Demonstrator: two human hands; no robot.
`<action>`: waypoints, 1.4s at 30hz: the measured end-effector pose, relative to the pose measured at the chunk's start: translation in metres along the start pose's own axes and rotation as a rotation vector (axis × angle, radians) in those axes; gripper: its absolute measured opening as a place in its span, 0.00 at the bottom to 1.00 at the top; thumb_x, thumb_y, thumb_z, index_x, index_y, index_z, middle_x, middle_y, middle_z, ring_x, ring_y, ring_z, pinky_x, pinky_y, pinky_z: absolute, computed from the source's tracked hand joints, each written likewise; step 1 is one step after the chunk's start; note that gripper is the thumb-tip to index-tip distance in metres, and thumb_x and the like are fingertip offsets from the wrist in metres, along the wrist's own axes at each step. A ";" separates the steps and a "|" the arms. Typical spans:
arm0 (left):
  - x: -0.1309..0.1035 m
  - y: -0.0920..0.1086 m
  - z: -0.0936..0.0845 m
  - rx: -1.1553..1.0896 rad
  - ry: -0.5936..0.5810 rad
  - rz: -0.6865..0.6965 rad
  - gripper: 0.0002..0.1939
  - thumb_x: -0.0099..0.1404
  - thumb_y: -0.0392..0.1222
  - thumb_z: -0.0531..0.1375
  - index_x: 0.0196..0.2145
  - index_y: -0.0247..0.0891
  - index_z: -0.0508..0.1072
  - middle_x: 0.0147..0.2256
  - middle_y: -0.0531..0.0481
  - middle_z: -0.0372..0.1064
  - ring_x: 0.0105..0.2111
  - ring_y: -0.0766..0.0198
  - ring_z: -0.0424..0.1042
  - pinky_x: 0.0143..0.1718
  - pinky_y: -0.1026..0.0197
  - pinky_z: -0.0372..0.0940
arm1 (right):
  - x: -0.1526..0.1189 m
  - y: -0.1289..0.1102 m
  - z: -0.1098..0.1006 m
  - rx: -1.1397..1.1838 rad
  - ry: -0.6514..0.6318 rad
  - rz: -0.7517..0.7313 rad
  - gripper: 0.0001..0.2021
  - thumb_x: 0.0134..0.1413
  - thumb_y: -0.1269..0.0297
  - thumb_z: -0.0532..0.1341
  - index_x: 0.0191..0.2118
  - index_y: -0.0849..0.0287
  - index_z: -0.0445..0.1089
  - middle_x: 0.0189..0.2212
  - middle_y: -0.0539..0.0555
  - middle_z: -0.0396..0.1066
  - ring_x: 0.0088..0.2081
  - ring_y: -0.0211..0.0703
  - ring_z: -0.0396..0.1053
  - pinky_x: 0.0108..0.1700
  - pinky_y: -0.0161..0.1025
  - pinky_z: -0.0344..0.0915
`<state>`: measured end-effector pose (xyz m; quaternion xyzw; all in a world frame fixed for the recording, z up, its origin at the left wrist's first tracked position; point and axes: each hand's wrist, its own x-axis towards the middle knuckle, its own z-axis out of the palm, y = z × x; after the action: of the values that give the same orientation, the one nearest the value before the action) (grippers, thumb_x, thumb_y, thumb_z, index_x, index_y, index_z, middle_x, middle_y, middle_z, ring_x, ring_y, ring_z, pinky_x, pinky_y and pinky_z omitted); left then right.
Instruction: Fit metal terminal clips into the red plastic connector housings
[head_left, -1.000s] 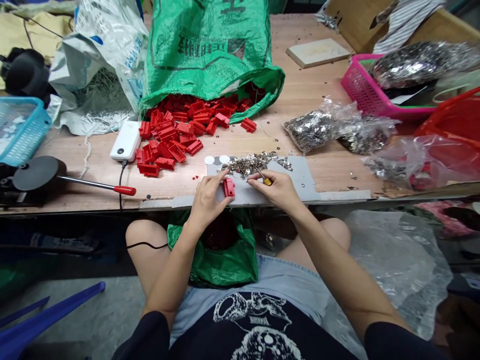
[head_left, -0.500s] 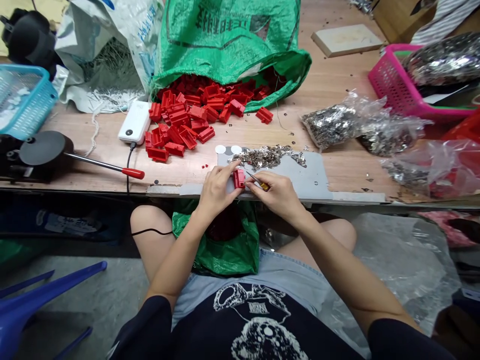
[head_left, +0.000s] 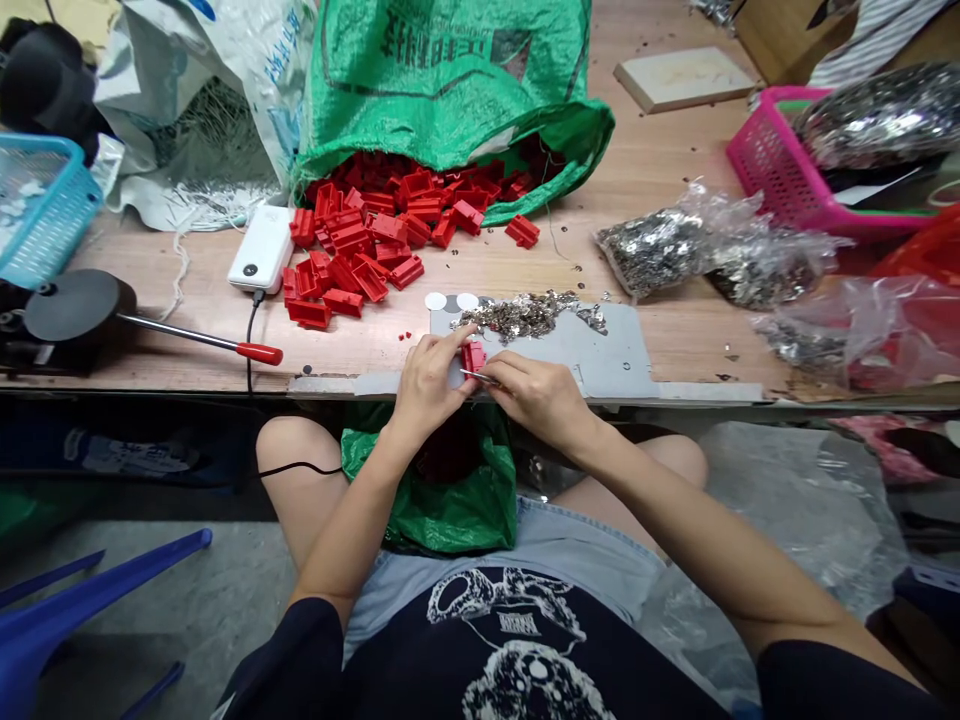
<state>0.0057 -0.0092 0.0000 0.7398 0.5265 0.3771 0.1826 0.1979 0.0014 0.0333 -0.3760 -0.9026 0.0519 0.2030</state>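
Note:
My left hand (head_left: 429,385) pinches a small red plastic housing (head_left: 472,357) between thumb and fingers over the grey mat. My right hand (head_left: 541,398) is closed round a small screwdriver (head_left: 478,376), whose thin metal shaft points left across the near end of the housing. Whether the tip touches the plastic I cannot tell, and my fingers hide the handle. Just beyond both hands lies a heap of small shiny metal pieces (head_left: 521,315) on the grey mat (head_left: 615,350).
Red housings (head_left: 352,240) spill from a green woven sack (head_left: 450,80). A white power bank (head_left: 262,248) and a red-tipped lever (head_left: 259,353) are on the left. Bags of metal parts (head_left: 660,245) and a pink basket (head_left: 780,160) stand right. A green bag (head_left: 450,515) lies in my lap.
My right hand has turned the screwdriver so its shaft now lies nearly level across the housing's near end; its yellow handle no longer shows. My left hand still holds the housing.

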 end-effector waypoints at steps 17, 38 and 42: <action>0.003 -0.005 0.002 -0.066 0.088 0.305 0.05 0.70 0.36 0.63 0.42 0.43 0.79 0.51 0.45 0.75 0.58 0.56 0.72 0.58 0.47 0.71 | -0.042 -0.010 0.001 0.756 0.138 0.647 0.17 0.70 0.54 0.56 0.52 0.57 0.75 0.33 0.53 0.74 0.28 0.39 0.71 0.30 0.36 0.67; -0.007 0.009 0.014 0.017 0.208 0.177 0.05 0.66 0.34 0.66 0.39 0.43 0.78 0.49 0.46 0.77 0.54 0.56 0.73 0.55 0.46 0.73 | -0.029 -0.012 0.025 0.705 0.281 0.449 0.10 0.65 0.66 0.61 0.47 0.56 0.79 0.36 0.54 0.81 0.31 0.40 0.76 0.34 0.36 0.73; -0.008 0.008 0.016 0.035 0.201 0.157 0.05 0.66 0.35 0.66 0.39 0.43 0.78 0.49 0.46 0.77 0.54 0.55 0.73 0.54 0.45 0.73 | -0.027 -0.013 0.023 0.694 0.266 0.491 0.10 0.65 0.65 0.60 0.44 0.56 0.79 0.37 0.55 0.82 0.31 0.41 0.77 0.35 0.38 0.75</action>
<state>0.0215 -0.0176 -0.0076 0.7403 0.4892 0.4532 0.0856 0.1970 -0.0257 0.0063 -0.4921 -0.6819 0.3495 0.4132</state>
